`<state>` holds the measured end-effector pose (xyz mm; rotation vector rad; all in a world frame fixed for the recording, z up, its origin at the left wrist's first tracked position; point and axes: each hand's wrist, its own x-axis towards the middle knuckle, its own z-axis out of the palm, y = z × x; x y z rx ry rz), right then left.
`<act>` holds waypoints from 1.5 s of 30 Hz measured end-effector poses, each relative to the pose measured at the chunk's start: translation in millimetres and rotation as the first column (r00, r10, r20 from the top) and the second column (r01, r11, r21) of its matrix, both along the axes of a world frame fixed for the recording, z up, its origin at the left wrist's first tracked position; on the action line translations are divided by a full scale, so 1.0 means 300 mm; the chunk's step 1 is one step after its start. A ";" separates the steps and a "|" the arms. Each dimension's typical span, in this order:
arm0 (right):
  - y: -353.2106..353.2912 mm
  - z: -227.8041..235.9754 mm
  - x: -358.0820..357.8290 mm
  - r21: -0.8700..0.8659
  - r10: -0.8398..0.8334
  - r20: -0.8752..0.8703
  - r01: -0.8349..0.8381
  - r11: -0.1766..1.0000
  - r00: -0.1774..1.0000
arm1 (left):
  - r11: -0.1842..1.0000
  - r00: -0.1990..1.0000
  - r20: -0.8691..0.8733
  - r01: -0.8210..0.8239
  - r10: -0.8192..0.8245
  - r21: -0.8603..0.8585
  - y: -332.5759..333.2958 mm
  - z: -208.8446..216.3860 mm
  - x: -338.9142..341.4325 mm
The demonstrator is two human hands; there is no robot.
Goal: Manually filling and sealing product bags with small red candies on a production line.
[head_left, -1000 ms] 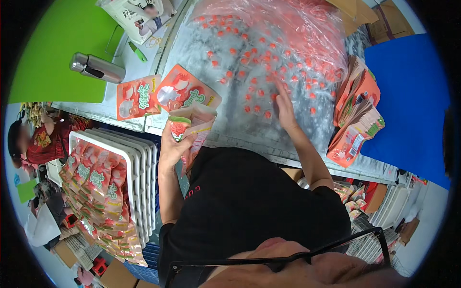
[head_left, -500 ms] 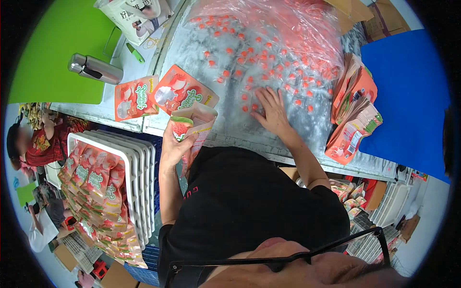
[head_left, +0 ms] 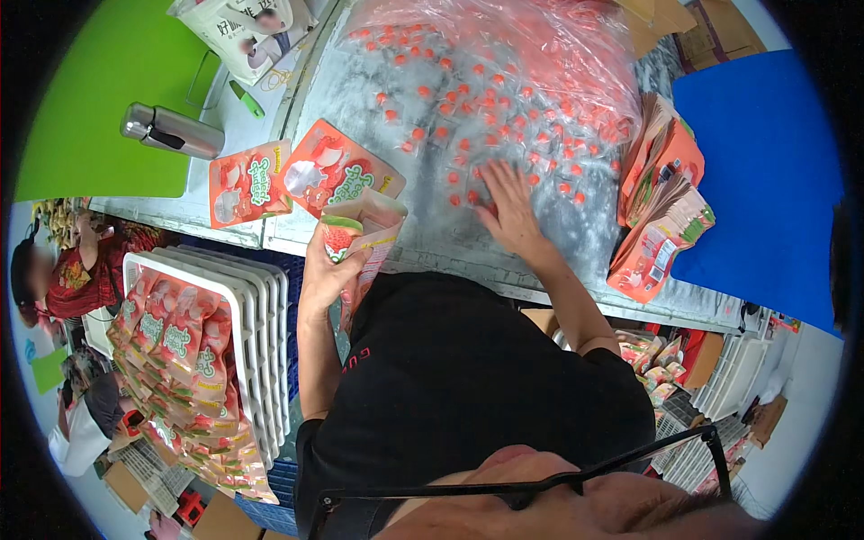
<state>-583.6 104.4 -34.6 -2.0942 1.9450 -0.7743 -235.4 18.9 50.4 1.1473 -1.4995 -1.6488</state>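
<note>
My left hand (head_left: 326, 283) is wrapped round the lower part of a red and pink pouch (head_left: 376, 221), held upright at the table's front edge with its mouth gaping. My right hand (head_left: 515, 218) lies palm down over the table with its fingers stretched and thumb apart, the fingertips a little blurred. Around those fingers, small red candies (head_left: 490, 119) in transparent wrappers are scattered; whether any sits under the palm is hidden. Two flat pouches, one at the left (head_left: 252, 184) and one overlapping it (head_left: 326, 166), lie beyond my left hand.
A big transparent plastic bag (head_left: 576, 63) of candies spreads at the back. Pouch stacks (head_left: 655, 252) stand right, beside a blue board (head_left: 756, 180). Leftward are a steel bottle (head_left: 184, 133), a green-handled knife (head_left: 247, 101) and stacked white crates (head_left: 256, 315) with filled pouches (head_left: 175, 360). Other people are further left.
My right hand has shifted very slightly to the right among the candies, its fingers now blurred. My left hand keeps the pouch in the same place. The whole view has moved a little.
</note>
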 end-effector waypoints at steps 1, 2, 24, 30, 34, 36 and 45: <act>-0.021 0.000 0.016 0.015 0.012 0.014 -0.012 1.000 1.000 | 1.000 1.000 -0.010 -0.002 0.002 0.004 0.000 0.002 0.000; -0.044 0.003 0.030 0.031 0.024 0.028 -0.024 0.999 0.999 | 1.000 1.000 -0.020 -0.004 0.004 0.007 0.001 0.006 -0.002; -0.032 -0.037 -0.041 -0.037 -0.034 0.559 0.066 0.997 0.828 | 1.000 1.000 -0.012 -0.009 0.008 -0.030 0.003 -0.001 -0.010; -0.106 0.011 0.086 -0.084 0.185 -0.157 -0.200 0.976 0.970 | 0.949 0.982 0.179 0.108 -0.056 -0.296 -0.020 0.052 -0.051; -0.100 -0.068 0.070 -0.147 0.184 -0.061 -0.192 0.970 0.981 | 0.898 0.961 0.276 0.139 -0.020 -0.418 -0.020 0.082 -0.112; -0.093 -0.077 0.058 -0.186 0.182 -0.031 -0.185 0.965 0.983 | 0.892 0.959 0.282 0.132 -0.005 -0.433 -0.016 0.071 -0.141; -0.219 0.203 0.247 -0.036 0.137 0.920 0.268 0.963 -0.368 | 0.864 0.922 0.387 0.185 0.012 -0.468 0.021 0.002 -0.237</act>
